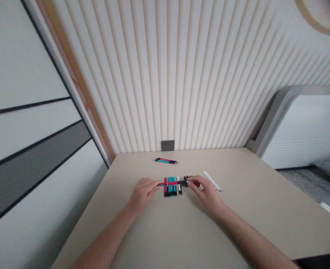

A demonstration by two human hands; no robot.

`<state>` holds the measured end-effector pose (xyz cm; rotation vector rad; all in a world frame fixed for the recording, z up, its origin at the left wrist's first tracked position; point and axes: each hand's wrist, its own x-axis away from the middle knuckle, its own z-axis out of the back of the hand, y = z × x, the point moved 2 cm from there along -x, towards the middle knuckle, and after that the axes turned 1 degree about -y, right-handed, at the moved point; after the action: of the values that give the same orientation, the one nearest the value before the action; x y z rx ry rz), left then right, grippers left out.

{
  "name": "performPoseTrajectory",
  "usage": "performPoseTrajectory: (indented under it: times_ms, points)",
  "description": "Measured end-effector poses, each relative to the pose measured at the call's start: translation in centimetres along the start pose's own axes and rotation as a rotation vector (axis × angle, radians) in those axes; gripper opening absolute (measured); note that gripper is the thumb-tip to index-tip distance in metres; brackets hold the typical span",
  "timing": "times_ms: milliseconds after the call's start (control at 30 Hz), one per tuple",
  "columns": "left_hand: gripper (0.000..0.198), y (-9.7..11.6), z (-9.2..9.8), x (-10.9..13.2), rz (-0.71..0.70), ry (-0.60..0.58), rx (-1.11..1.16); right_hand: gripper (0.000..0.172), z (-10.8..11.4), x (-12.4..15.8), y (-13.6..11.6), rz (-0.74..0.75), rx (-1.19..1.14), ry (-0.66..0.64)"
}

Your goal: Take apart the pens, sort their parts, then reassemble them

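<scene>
My left hand (144, 193) and my right hand (205, 192) pinch opposite ends of a red and black pen (173, 183), which lies level across a row of upright-lying pens. That row of red, teal, white and black pens and markers (172, 190) sits on the beige tabletop (238, 179) under my hands, with its middle partly hidden by the held pen. Beyond them lie a pair of slim pens (166, 160), one red and one teal, out of reach of my fingers. Right of my right hand lies a white ruler (211, 181), close to my fingertips.
A grey wall socket (167, 145) sits on the ribbed wall at the table's far edge. A white cabinet-like unit (299, 130) stands beyond the right edge, with a grey floor below. Tall panelled doors (33, 123) rise along the left side.
</scene>
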<state>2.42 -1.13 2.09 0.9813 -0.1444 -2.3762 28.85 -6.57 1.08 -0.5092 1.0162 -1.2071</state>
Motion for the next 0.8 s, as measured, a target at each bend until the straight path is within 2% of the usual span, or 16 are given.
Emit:
performPoseTrajectory:
  times_ms: [233, 500, 633, 700, 800]
  points:
    - [0.021, 0.0, 0.0, 0.0, -0.002, 0.018, -0.005, 0.023, 0.2, 0.0, -0.3, 0.033, -0.046, 0.026]
    - [0.019, -0.2, -0.2, 0.1, 0.048, 0.012, 0.016, 0.018, 0.9, -0.2, -0.3, 0.163, -0.059, 0.136]
    - [0.021, -0.3, 0.0, 0.1, 0.057, 0.018, 0.01, 0.023, 2.6, -0.7, 0.3, 0.125, 0.043, 0.199]
    - [0.022, -0.3, 0.1, 0.0, 0.053, 0.011, 0.006, 0.027, 3.9, -1.1, 1.1, 0.099, 0.114, 0.236]
    - [0.022, -0.1, 0.1, -0.1, 0.041, -0.004, 0.002, 0.029, 6.1, -1.6, 3.0, 0.065, 0.253, 0.219]
